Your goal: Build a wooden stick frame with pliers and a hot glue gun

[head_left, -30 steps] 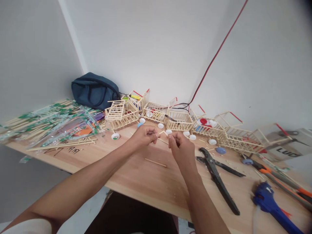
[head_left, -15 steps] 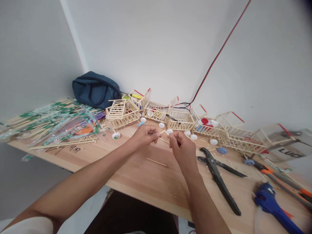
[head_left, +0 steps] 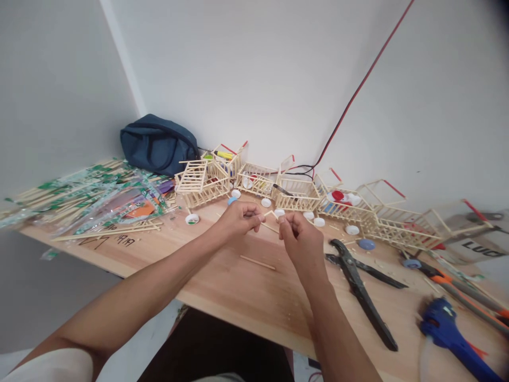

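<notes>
Over the middle of the wooden table (head_left: 222,286), my left hand (head_left: 241,218) and my right hand (head_left: 300,236) face each other with fingertips pinched. Between them spans a thin wooden stick (head_left: 272,213), bent or joined into a shallow peak, one end at each hand. A second straight stick (head_left: 270,227) shows just below it; whether it is held or lies on the table I cannot tell. Nearer me, a loose stick (head_left: 257,262) lies flat. Behind my hands stand several small cart-like frames of sticks (head_left: 298,196), some with red-tipped handles.
At left lies a heap of wrapped sticks (head_left: 103,196) beside a blue pouch (head_left: 159,144). Bottle caps (head_left: 192,219) dot the table. To the right are black pliers (head_left: 360,286), a blue glue gun (head_left: 449,331) and an orange-handled tool (head_left: 457,289). A red-black cable (head_left: 358,90) runs up the wall.
The view has shifted slightly, so everything on the table sits a little further right. Both hands keep nearly the same pinch around the bent stick.
</notes>
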Demonstrator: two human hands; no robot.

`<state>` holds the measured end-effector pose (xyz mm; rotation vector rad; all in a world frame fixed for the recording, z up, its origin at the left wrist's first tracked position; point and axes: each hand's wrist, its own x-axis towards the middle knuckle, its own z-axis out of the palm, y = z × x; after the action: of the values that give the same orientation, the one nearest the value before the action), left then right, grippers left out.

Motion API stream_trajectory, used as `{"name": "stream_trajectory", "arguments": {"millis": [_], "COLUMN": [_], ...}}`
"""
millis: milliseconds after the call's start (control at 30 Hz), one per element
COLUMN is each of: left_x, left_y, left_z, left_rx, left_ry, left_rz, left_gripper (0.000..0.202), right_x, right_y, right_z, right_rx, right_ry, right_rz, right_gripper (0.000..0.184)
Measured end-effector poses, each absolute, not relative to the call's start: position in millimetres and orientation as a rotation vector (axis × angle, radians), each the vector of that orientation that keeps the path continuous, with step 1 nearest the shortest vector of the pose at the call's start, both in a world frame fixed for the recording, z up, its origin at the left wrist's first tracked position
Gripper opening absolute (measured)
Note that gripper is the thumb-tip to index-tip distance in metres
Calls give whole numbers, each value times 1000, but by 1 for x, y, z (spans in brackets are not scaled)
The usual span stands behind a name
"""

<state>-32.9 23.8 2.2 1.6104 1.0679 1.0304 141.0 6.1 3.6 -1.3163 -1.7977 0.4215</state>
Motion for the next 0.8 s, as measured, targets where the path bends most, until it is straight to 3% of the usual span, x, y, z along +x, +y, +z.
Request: {"name": "stream_trajectory", "arguments": {"millis": [800], "left_x": [-33], "left_y": [24], "left_z": [1], "left_rx": [1627], "left_ry": [1064], "left_rz": [1052], "left_gripper": [26], "right_x": [139], "right_y": [6], "right_z": [5], "right_rx": [-1317], "right_ry": [-1768], "right_rz": [463], "right_gripper": [25]}}
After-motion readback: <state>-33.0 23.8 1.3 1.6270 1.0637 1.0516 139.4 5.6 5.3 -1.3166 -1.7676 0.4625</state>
